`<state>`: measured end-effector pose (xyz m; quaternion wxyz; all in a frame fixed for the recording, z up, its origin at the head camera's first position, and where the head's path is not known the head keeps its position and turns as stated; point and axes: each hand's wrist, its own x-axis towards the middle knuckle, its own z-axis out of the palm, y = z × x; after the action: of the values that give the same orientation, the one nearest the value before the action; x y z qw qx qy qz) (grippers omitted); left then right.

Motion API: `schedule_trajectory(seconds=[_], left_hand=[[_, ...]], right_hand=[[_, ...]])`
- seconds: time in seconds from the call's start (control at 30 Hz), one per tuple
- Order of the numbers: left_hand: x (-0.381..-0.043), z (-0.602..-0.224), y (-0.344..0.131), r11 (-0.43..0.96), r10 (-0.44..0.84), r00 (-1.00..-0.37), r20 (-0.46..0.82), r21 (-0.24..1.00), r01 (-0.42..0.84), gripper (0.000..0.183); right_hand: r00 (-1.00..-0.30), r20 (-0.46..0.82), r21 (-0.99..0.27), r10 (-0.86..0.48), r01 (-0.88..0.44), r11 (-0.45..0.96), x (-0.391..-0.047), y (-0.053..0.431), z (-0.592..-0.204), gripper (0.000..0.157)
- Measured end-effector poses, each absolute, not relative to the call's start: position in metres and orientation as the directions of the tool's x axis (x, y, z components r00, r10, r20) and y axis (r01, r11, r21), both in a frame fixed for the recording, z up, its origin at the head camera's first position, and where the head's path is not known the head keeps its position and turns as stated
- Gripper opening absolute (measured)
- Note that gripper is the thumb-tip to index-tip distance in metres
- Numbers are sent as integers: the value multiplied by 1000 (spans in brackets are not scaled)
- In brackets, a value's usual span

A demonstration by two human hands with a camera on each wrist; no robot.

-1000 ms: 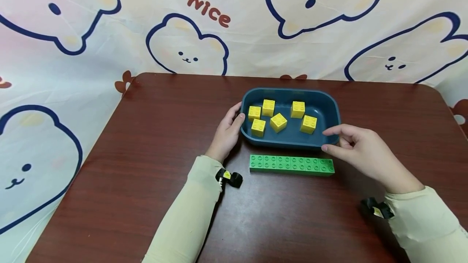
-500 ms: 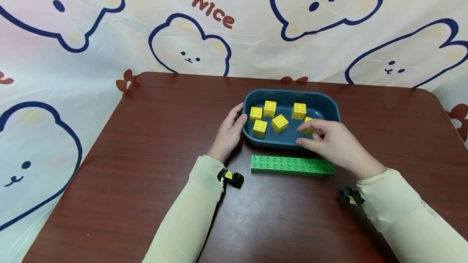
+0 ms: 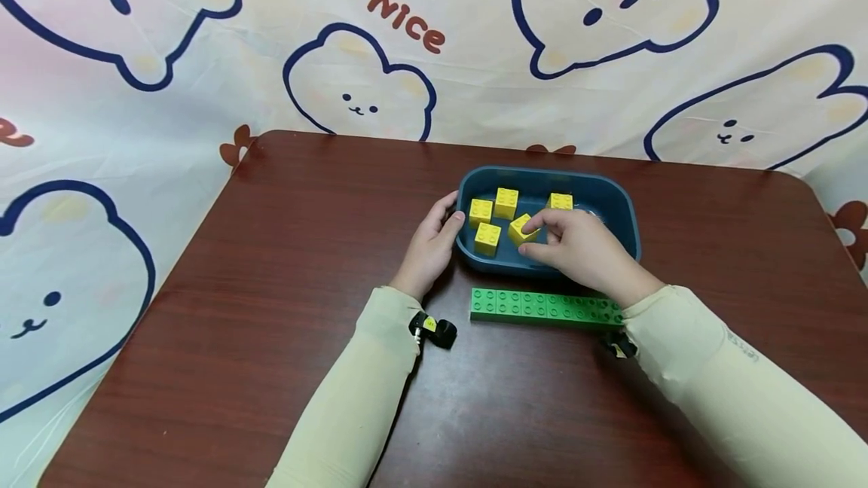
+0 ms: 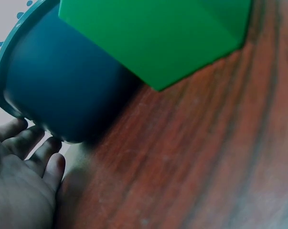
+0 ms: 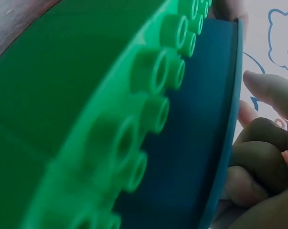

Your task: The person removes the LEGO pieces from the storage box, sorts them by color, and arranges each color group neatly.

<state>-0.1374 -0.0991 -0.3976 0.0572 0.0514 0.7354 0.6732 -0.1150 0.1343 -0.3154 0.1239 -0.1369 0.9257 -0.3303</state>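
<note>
My left hand grips the left end of a blue tray, its thumb at the rim. The left wrist view shows those fingers against the tray's outer wall. My right hand reaches over the tray's front rim. Its thumb and index fingertips are parted right at a yellow toy brick, overlapping the brick's right side. Several other yellow bricks lie in the tray; the right hand hides part of the inside. A long green studded row of bricks lies in front of the tray, under the right wrist.
Brown wooden table under everything, with its back edge at a patterned cloth. A small black camera sits on the left wrist. The green row stands close before the tray in the right wrist view.
My right hand has moved left across the tray, from its right end to the middle brick, and now covers the rightmost brick. The left hand stays at the tray. The view has shifted slightly.
</note>
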Motion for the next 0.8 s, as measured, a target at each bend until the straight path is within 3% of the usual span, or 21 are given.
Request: schedule_trajectory(seconds=[0.4,0.8], left_hand=[[-136,-396,-101,85,150,-988,-20,996,-7,42],[-135,-395,-99,71,162,-987,-12,997,-1,42]], right_hand=[[-906,-261,-601,-334,-118,790,-132,101,-322,29],[-909,-306,-524,-282,-86,847,-144,89,-323,38]])
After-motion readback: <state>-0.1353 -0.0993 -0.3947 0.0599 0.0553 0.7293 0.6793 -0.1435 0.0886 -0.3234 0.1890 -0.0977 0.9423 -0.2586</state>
